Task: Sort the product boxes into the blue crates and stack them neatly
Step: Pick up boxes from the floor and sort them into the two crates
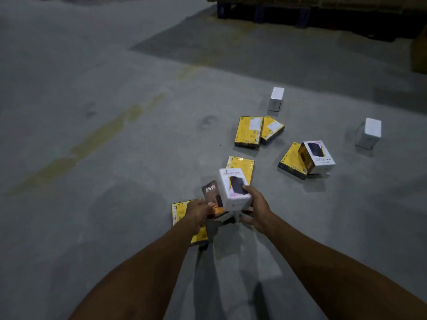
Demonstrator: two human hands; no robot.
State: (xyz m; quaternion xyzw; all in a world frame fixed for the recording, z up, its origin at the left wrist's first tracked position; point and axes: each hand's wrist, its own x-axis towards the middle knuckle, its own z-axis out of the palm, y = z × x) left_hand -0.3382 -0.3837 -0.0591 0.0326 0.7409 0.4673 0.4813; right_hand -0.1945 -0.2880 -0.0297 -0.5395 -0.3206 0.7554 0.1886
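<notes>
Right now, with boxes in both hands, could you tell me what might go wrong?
The right hand grips the white box at one end and the left hand pinches the dark 65W box; either might slip. A yellow box lies on the floor right under the hands, so a step forward could crush it. No blue crate is in view, so the carry may be long.

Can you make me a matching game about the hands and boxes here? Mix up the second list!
1. left hand
2. right hand
3. rightmost plain white box
4. nearest yellow box

a. stands alone on the floor
b. holds the white picture box
c. lies partly hidden below the left hand
d. holds the dark 65W box

Pairs: 1-d, 2-b, 3-a, 4-c.
</notes>
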